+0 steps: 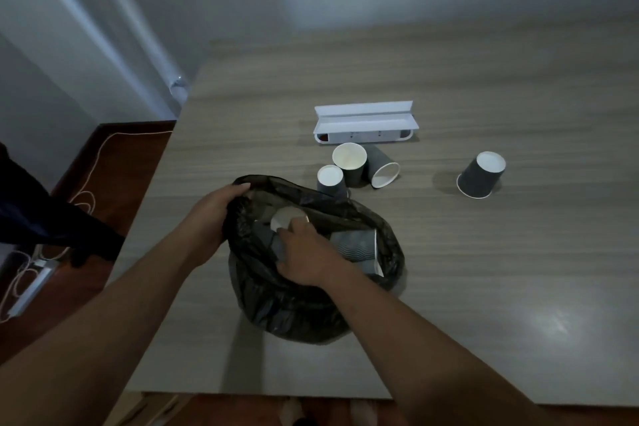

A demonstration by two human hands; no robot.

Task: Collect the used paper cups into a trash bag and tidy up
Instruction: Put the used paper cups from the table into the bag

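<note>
A black trash bag (304, 304) sits open on the wooden table (484, 252). My left hand (211, 214) grips the bag's rim at its left side. My right hand (307, 256) is inside the mouth, holding a dark paper cup (281, 220) with its white end up. Another dark cup (358, 244) lies in the bag to the right. Just behind the bag stand an upside-down cup (331, 180) and an upright cup (351, 162), with a third cup (382, 168) lying tipped beside them. A fourth cup (480, 175) sits upside down, tilted, further right.
A white open box (363, 123) lies behind the cups. The table's left edge drops to a dark red floor with white cables (86, 197). A dark cloth (52, 228) hangs at the left. A grey wall runs behind the table.
</note>
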